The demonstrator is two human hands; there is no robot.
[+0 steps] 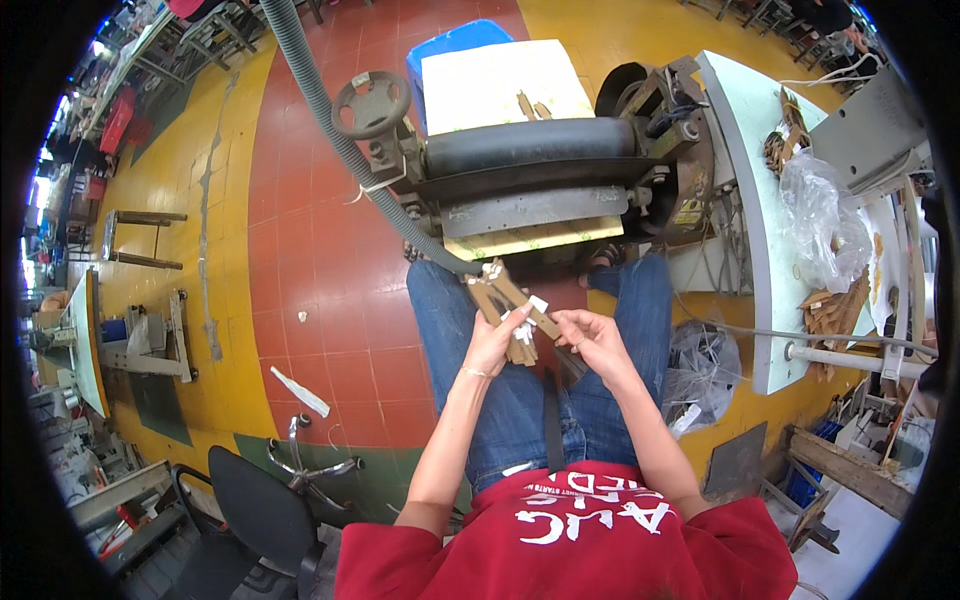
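My left hand (pixel 492 340) grips a bundle of tan leather strips (pixel 503 297) that fans upward over my lap. My right hand (pixel 592 335) pinches one end of a strip near a small white tag (pixel 536 304), just right of the bundle. Both hands hover above my knees in blue jeans. In front of me stands a roller machine (pixel 530 170) with a black cylinder and a metal feed plate.
A grey ribbed hose (pixel 330 110) curves down beside the machine's handwheel (pixel 371 102). A white table (pixel 760 170) on the right holds leather pieces and a clear plastic bag (pixel 825 220). A black office chair (pixel 262 510) stands at lower left, a blue bin (pixel 450 45) behind the machine.
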